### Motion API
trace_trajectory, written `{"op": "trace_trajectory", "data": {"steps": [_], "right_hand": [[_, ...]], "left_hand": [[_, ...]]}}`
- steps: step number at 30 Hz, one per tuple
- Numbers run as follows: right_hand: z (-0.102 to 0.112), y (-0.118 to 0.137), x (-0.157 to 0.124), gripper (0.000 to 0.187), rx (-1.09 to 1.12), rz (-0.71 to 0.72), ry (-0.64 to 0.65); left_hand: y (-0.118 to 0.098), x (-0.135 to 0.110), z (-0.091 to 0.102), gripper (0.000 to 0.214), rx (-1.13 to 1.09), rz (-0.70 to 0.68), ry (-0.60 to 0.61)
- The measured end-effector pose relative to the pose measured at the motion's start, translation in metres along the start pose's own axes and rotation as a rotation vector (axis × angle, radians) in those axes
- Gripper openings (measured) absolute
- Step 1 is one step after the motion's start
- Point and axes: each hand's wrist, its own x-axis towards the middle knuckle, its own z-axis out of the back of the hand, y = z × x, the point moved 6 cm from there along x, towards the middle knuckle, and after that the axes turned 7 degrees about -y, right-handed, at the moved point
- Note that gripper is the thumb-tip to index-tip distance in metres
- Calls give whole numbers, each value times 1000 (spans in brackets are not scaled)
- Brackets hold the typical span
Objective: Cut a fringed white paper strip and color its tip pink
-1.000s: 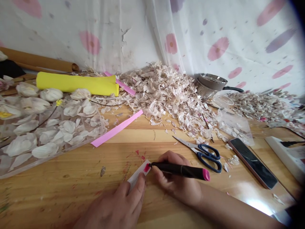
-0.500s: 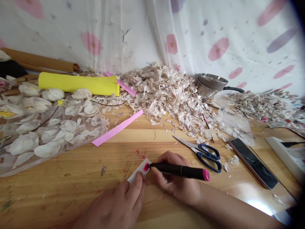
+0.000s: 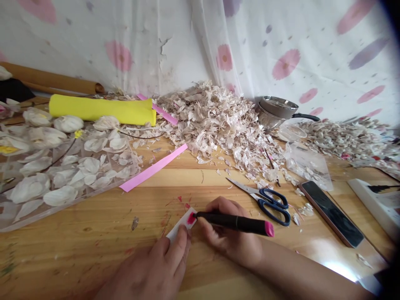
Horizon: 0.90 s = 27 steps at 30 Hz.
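A narrow white strip [image 3: 176, 231] lies on the wooden table, its upper end coloured with a bright pink patch. My left hand [image 3: 162, 258] presses the strip down, fingers closed over its lower part, which they hide. Between the fingers of my right hand [image 3: 233, 241] is a black marker [image 3: 233, 221] with a pink end. The marker's tip touches the pink patch. Beyond my right hand lie scissors [image 3: 265, 200] with dark blue handles, blades slightly apart.
Left stands a clear tray [image 3: 93, 192] of white petals; behind it, a yellow roll [image 3: 103, 110]. A pink strip [image 3: 154, 168] lies mid-table. Dried petals [image 3: 212, 112] are heaped at the back beside a metal pan [image 3: 276, 112]. A phone [image 3: 333, 214] and white power strip [image 3: 376, 202] are right.
The pink patch on the white strip has grown slightly, and the marker tip has shifted a touch. Both hands stay in nearly the same place.
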Motion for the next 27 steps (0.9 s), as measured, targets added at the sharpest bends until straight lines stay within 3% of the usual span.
{"op": "trace_trajectory", "data": {"steps": [3, 7, 12, 21, 24, 27], "right_hand": [[-2, 1, 0, 12, 16, 15, 39], [0, -2, 0, 10, -13, -8, 8], [-1, 1, -2, 11, -25, 17, 15], [0, 1, -1, 10, -54, 20, -27], [-3, 4, -1, 10, -47, 60, -1], [-2, 2, 0, 8, -52, -1, -3]], "left_hand": [[0, -2, -3, 35, -23, -1, 11], [-2, -7, -2, 34, -29, -7, -69], [-2, -6, -6, 34, -39, 6, 19], [0, -2, 0, 28, -26, 3, -65], [-1, -4, -1, 26, -38, 4, -65], [0, -3, -1, 27, -39, -7, -37]]}}
